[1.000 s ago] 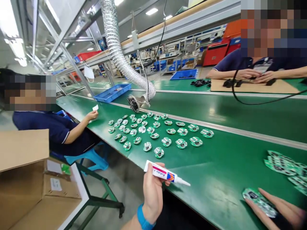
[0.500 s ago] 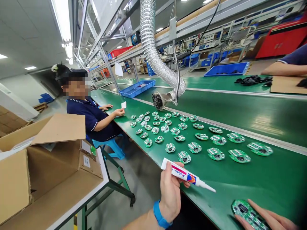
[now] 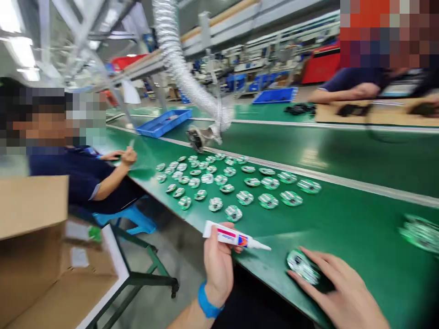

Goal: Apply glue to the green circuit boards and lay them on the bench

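Left hand (image 3: 217, 260) closed around the body of a white adhesive tube (image 3: 233, 236), thumb and fingers pinching it from either side. The tube lies almost level, nozzle pointing right, above the near edge of the green work surface (image 3: 346, 224). A blue wristband (image 3: 206, 299) circles the left wrist.

Right hand (image 3: 338, 292) spread, fingers apart and curved over a round green circuit board (image 3: 302, 267). The fingertips (image 3: 308, 258) lie at the board's edge, and the board rests on the surface close to the near edge, to the right of the tube.

Beyond both hands, loose green circuit boards (image 3: 219, 183) lie in rough rows across the surface, between its near edge and a metal rail (image 3: 343, 178) along the far edge. A blurred heap of boards (image 3: 420, 233) sits at the right of the view. A blue plastic tray (image 3: 163, 122) stands toward the surface's far left end, and a foil duct (image 3: 178, 64) descends to a round nozzle (image 3: 198, 138) just above the rail.

Left of the near edge, a seated co-worker's arm (image 3: 113, 176) reaches toward the surface, above a blue stool (image 3: 126, 219); an open cardboard box (image 3: 30, 228) occupies the lower left corner. On the bench beyond the rail, a second co-worker's forearm (image 3: 350, 93) lies over a cardboard sheet (image 3: 373, 114), beside a pile of black parts (image 3: 300, 109).
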Demonstrator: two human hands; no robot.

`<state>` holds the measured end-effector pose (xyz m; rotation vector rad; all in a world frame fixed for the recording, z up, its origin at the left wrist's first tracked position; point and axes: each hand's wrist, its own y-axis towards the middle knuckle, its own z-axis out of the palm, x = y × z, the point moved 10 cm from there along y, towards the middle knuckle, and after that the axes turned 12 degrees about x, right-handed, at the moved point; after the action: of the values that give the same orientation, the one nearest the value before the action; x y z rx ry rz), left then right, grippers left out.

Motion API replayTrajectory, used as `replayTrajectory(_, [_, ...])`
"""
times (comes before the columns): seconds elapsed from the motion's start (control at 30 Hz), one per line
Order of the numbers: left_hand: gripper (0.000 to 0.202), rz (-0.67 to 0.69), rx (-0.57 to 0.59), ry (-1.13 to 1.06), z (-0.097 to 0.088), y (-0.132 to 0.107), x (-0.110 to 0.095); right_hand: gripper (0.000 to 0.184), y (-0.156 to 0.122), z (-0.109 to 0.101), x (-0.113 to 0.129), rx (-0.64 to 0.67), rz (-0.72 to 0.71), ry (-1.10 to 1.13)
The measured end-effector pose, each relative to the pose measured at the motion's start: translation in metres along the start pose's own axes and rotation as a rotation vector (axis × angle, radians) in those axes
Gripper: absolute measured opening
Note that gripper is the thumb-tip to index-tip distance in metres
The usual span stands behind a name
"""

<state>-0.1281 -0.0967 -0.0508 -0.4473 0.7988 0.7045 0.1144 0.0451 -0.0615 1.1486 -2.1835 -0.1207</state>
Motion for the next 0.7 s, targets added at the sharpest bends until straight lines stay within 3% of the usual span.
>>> replayTrajectory(0.1, [0.054,0.074,0.027,0.110,0.001,0.005,-0.014,0.041,0.015,-0.016,0.034,-0.005,0.018,-0.006])
replayTrajectory(0.2, [0.055,0.126,0.072,0.239,0.010,0.011,-0.017,0.040,0.027,-0.019,0.044,0.006,0.074,0.012])
replayTrajectory(0.47, [0.045,0.102,0.220,0.464,0.049,0.005,0.009,0.049,0.020,-0.012,0.040,0.061,0.157,0.091])
replayTrajectory(0.7, [0.041,0.173,0.235,0.500,0.058,0.003,0.008,0.049,0.022,-0.008,0.033,0.116,0.241,0.046])
